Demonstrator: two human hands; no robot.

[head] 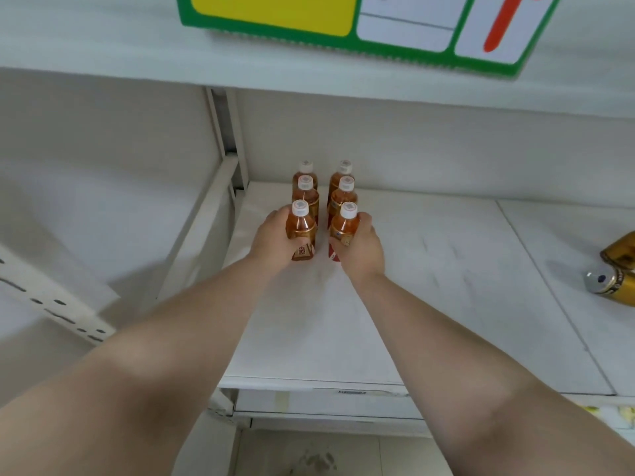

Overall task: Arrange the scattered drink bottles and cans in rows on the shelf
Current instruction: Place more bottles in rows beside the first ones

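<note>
Several small amber drink bottles with white caps stand upright in two rows at the back left of the white shelf (309, 321). My left hand (271, 240) grips the front bottle of the left row (302, 225). Gripping the front bottle of the right row (345, 223) is my right hand (360, 249). Behind each held bottle stand two more, the rear left bottle (305, 170) and rear right bottle (343, 170) close to the back wall. Two gold cans (615, 280) lie on their sides at the far right of the shelf.
A shelf upright with slots (226, 139) rises just left of the bottles. The shelf above carries a green, yellow and white sign (343, 25). A seam (536, 269) splits the shelf board toward the right. The front edge (309, 386) is near me.
</note>
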